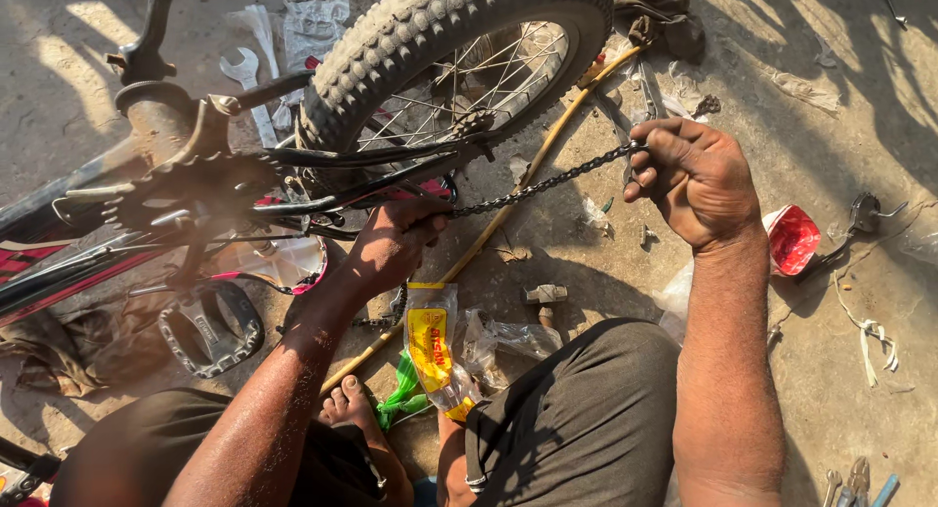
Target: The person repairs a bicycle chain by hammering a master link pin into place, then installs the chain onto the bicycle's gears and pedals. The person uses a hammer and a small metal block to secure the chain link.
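Observation:
A bicycle lies upside down in front of me, its knobby rear tyre (430, 28) at top centre and its chainring (186, 180) and pedal (210, 331) at the left. A dark bicycle chain (542, 183) is stretched taut between my two hands. My left hand (391, 243) grips the chain's near end beside the frame stays (371, 160). My right hand (696, 180) is closed on the chain's other end, pulled out to the right of the wheel. My knees and a bare foot (347, 406) show at the bottom.
On the dusty concrete lie a spanner (246, 82), a long yellowish rod (508, 199), a yellow plastic packet (430, 346), a red wrapper (791, 238), a small hammer (544, 297), rags at top right and pliers (858, 480) at bottom right.

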